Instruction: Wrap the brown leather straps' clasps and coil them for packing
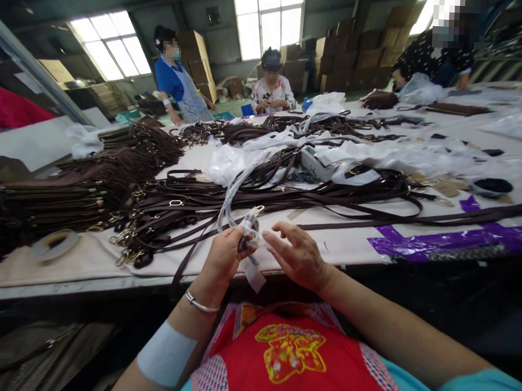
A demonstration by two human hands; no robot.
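Note:
My left hand [224, 251] grips the end of a strap [250, 225] wrapped in clear plastic, with a gold-coloured clasp sticking out at its top. A wrapped grey length runs from it back across the table. Below the grip hangs a small white tag [254, 276]. Just to the right, my right hand [299, 255] has its fingers apart, its fingertips close to the wrapped end; whether they touch it I cannot tell. Behind both hands lie long dark brown straps [209, 198] with metal clips, bunched at the left.
Stacked brown straps [48, 203] fill the table's left side, near a tape roll [54, 245]. White plastic wrapping [366, 157] lies mid-table. Purple tape [453, 241] covers the front edge at right, with a dark bowl [491, 186] behind. Several people are around the table.

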